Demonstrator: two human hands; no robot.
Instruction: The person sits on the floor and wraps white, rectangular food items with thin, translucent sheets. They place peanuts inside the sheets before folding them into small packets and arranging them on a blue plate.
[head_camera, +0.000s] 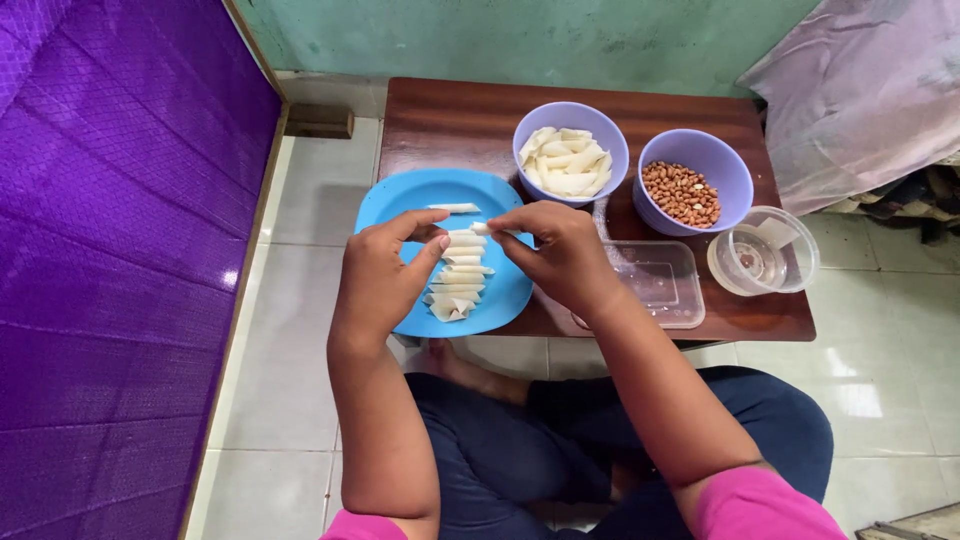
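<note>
Both hands hover over a round blue plate (400, 205) on a low brown table (450, 120). My left hand (383, 275) and my right hand (560, 250) pinch the two ends of one small white dough roll (480, 229) between their fingertips. Below it, several finished white rolls (455, 285) lie stacked in a column on the plate, and one more roll (453, 208) lies at the top. Just behind my right hand stands a lilac bowl (570, 150) holding white dough pieces.
A second lilac bowl (694, 180) holds peanuts. A clear rectangular plastic box (655, 283) and a round clear tub (763, 250) sit at the table's right front. A purple mattress (110, 230) fills the left; pale cloth (870, 90) lies right. My crossed legs sit on white floor tiles.
</note>
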